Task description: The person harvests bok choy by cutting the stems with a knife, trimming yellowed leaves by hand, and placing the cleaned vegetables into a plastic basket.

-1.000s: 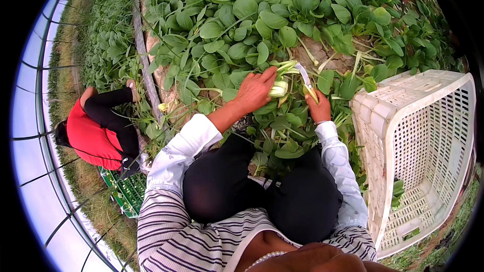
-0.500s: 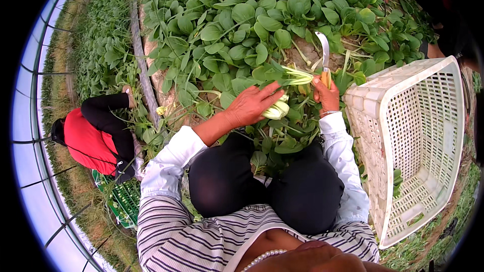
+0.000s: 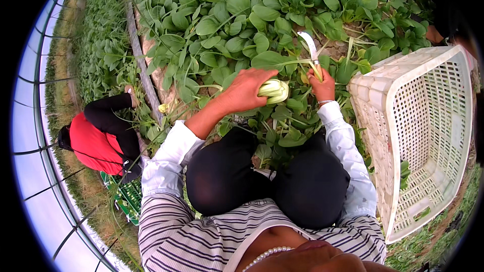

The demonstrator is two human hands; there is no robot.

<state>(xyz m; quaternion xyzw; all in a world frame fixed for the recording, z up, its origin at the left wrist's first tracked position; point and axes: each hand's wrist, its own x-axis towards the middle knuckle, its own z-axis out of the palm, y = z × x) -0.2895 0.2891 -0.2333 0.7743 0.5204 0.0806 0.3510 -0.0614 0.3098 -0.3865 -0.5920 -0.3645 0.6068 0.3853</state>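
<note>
My left hand (image 3: pixel 248 90) is wrapped round a head of bok choy (image 3: pixel 275 91), its pale cut base pointing right and its leaves hidden by the hand. In my right hand (image 3: pixel 323 86) is a harvesting knife (image 3: pixel 309 46) with an orange-brown handle and a curved blade tip, held upright. A loose bok choy leaf (image 3: pixel 268 60) lies level above the left hand; its stalk reaches to the knife by my right fingers, and whether they pinch it I cannot tell. Both hands are above the plants, in front of my knees.
Dense bok choy plants (image 3: pixel 237 5) spread ahead. A white plastic crate (image 3: pixel 370 98), tipped toward me, stands at the right with a few leaves inside. Left, a person in red (image 3: pixel 93 141) crouches by a green crate (image 3: pixel 128 196). Another person's arm (image 3: pixel 434 35) shows far right.
The bok choy head has moved slightly up with my left hand. The bundle of pale stalks between my hands no longer shows; one leaf stretches there. My right hand shifted slightly left with the knife.
</note>
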